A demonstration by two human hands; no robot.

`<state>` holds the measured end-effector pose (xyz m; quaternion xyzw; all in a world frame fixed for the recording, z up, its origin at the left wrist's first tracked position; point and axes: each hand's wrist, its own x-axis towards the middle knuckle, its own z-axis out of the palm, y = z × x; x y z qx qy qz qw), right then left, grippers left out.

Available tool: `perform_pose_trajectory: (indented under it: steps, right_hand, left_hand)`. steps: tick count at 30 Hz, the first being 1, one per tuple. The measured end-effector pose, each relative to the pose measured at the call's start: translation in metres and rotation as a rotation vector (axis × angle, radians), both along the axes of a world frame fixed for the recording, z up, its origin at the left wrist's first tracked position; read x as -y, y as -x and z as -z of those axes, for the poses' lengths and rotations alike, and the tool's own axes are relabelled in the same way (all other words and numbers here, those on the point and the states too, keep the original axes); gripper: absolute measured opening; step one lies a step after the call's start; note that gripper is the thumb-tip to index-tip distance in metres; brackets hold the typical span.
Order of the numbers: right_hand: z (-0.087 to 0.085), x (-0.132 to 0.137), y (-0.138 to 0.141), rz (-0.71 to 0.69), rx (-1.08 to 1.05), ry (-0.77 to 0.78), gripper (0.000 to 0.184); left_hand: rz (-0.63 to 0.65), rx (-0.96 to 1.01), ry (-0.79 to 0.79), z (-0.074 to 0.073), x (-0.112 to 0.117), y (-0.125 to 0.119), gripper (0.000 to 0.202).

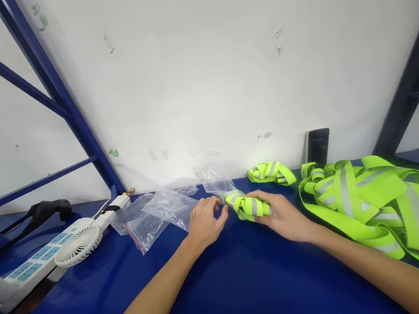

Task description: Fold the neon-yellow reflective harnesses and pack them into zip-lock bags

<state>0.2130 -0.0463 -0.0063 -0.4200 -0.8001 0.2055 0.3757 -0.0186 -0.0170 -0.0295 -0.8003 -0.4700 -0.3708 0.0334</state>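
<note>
A bundle of rolled fluorescent yellow-green reflective strap [248, 206] with silver-grey stripes is gripped in my right hand [282, 215], fingers wrapped round its right end. The bundle's left end meets the mouth of a clear plastic bag [215, 177]; how far it sits inside is hard to make out. My left hand [206, 221] pinches the bag's near edge between thumb and fingers, just left of the bundle. More clear plastic bags [172, 207] lie flat beside my left hand. Behind my right hand, another rolled reflective strap [272, 172] rests near the wall.
A large tangled heap of reflective straps [381, 203] covers the right side of the blue table [225, 296]. A phone [318, 146] leans against the wall. At the left lie a white fan [79, 246], a power strip [43, 256] and a black strapped item [38, 217]. Blue posts [71, 107] flank the table.
</note>
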Motion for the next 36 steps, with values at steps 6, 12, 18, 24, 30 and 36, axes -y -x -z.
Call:
perform_pose_trajectory:
  steps: [6, 12, 18, 24, 30, 36]
  right_hand:
    - [0.0004, -0.0014, 0.0008, -0.030, -0.061, 0.123, 0.040]
    - [-0.0004, 0.0009, 0.0029, -0.035, -0.041, 0.134, 0.041]
    - [-0.0027, 0.0032, 0.0062, -0.023, -0.039, 0.097, 0.042]
    - [-0.0024, 0.0041, 0.0078, -0.025, -0.022, 0.059, 0.045]
    - [-0.0025, 0.0034, 0.0065, -0.046, -0.027, 0.039, 0.045]
    - [0.0016, 0.0033, 0.0082, 0.001, 0.031, -0.007, 0.046]
  left_hand:
    - [-0.005, 0.011, -0.098, 0.0004, 0.0011, -0.0021, 0.018]
    - [0.026, -0.066, -0.170, -0.0027, 0.0017, -0.0008, 0.008]
    - [-0.020, -0.153, -0.272, -0.0017, 0.0009, -0.0044, 0.019]
    - [-0.054, -0.053, -0.135, -0.0040, 0.0016, -0.0070, 0.015]
    - [0.030, 0.128, -0.027, -0.0008, 0.0001, -0.0081, 0.011]
    - [0.021, 0.154, -0.089, 0.0004, -0.0008, -0.0076, 0.007]
